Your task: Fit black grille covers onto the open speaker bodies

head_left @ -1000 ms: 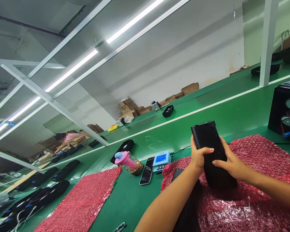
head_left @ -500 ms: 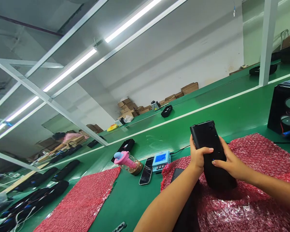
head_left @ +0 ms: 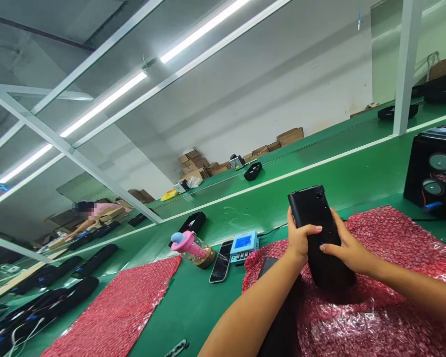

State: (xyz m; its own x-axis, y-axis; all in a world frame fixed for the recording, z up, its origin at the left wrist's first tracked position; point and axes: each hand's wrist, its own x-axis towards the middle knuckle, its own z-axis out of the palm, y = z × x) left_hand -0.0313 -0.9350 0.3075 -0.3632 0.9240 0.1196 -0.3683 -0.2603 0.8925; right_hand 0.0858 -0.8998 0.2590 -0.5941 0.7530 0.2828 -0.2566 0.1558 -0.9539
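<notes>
Both hands grip a black oblong electronic device, tilted up above red bubble wrap. A small blue light glows on its face, close to the right thumb. My left hand is closed around its left side, thumb across the face. On the opposite side my right hand wraps the edge, its thumb pressing beside the light. Fingers behind the device are hidden. Under my left forearm lies another black item, partly covered by the arm.
Left of my arms are a blue meter with a screen, a phone and a pink-lidded bottle. A second bubble wrap sheet lies farther left. An open speaker box stands right. A person bends over the far-left bench.
The whole view has shifted slightly, with most things now a little farther left. Both hands keep the same hold on the black device, and the right thumb stays near the blue light.
</notes>
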